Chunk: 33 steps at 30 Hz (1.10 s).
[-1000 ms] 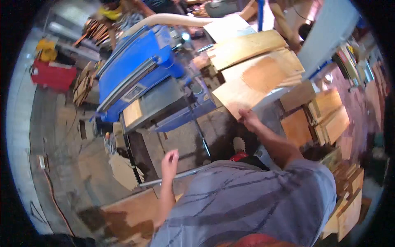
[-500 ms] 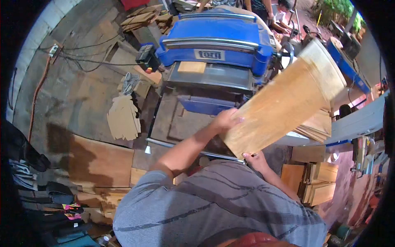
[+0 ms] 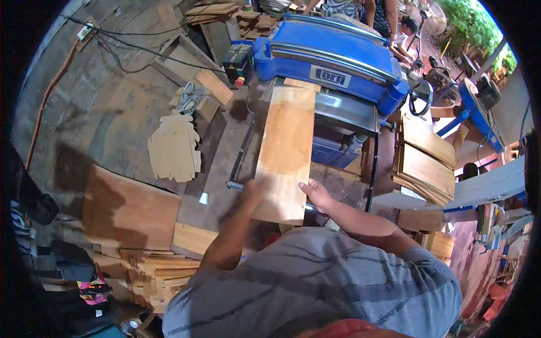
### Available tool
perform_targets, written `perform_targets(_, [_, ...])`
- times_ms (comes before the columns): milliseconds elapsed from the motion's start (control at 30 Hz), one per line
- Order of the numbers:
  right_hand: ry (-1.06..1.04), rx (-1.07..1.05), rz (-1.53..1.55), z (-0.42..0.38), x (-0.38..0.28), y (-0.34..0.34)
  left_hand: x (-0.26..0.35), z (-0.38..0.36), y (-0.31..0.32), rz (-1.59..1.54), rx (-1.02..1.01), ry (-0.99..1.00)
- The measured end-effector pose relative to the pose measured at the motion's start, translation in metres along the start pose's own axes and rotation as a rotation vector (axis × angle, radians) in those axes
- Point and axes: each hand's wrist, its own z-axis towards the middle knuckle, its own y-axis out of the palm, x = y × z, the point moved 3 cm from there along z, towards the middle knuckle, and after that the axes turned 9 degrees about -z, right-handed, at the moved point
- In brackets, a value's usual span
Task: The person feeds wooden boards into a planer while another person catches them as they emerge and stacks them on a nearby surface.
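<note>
A long wooden board lies lengthwise in front of me, its far end at the bed of a blue thickness planer. My left hand, somewhat blurred, grips the board's left edge near the close end. On the opposite edge my right hand is closed, thumb on top and fingers hidden beneath. Beyond the board's far end, part of another wooden piece shows at the planer's opening. The planer's metal bed extends to the right of the board.
Stacked boards stand to the right of the planer. Cardboard pieces, a coiled cable and a black box with a red knob are at left. Wood pieces pile up at lower left. Other people are behind the planer.
The board has swung from a tilt toward the upper right to nearly straight ahead, its far end now at the planer bed. Both hands have shifted to its side edges. My view has turned slightly.
</note>
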Motion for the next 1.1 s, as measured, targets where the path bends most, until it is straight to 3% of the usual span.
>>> perform_targets(33, [0.108, -0.012, -0.026, 0.008, 0.001, 0.005, -0.002, 0.006, -0.007, 0.070, 0.134, 0.006])
perform_targets(133, [0.197, 0.025, 0.050, 0.010, 0.006, 0.021, -0.019, 0.019, -0.017, 0.018, -0.031, 0.024])
perform_targets(233, [0.186, 0.061, 0.196, 0.019, 0.002, 0.026, -0.033, 0.044, -0.013, 0.089, 0.011, 0.105])
perform_targets(333, [0.216, 0.116, 0.259, 0.025, -0.009, 0.024, 0.026, 0.030, -0.026, 0.123, 0.056, 0.041])
perform_targets(433, [0.203, 0.223, 0.392, 0.045, -0.009, 0.016, 0.044, 0.042, -0.024, 0.144, 0.152, 0.077])
perform_targets(500, [0.109, 0.258, 0.113, 0.068, 0.004, -0.002, 0.068, 0.042, -0.030, 0.072, 0.075, 0.061])
perform_targets(567, [0.081, 0.293, 0.194, 0.074, -0.010, 0.001, 0.070, 0.049, -0.023, 0.002, -0.003, 0.047])
perform_targets(633, [0.095, 0.347, 0.124, 0.081, -0.013, -0.005, 0.061, 0.064, -0.008, 0.222, 0.247, 0.464])
perform_targets(667, [0.094, 0.351, 0.130, 0.094, -0.002, -0.010, 0.070, 0.057, -0.009, 0.226, 0.243, 0.468])
perform_targets(733, [0.065, 0.415, 0.188, 0.115, 0.018, -0.018, 0.083, 0.037, 0.004, 0.530, -0.165, 0.600])
perform_targets(767, [0.066, 0.419, 0.192, 0.113, 0.014, -0.020, 0.070, 0.027, 0.009, 0.533, -0.170, 0.600])
perform_targets(833, [0.073, 0.362, 0.159, 0.114, 0.004, -0.023, 0.055, 0.002, 0.017, 0.514, -0.175, 0.923])
perform_targets(933, [0.032, 0.385, 0.217, 0.115, -0.008, -0.020, 0.056, 0.003, 0.019, 0.595, -0.274, 0.849])
perform_targets(1100, [0.053, 0.409, 0.195, 0.118, -0.021, -0.023, 0.058, 0.036, 0.027, 0.627, -0.235, 0.895])
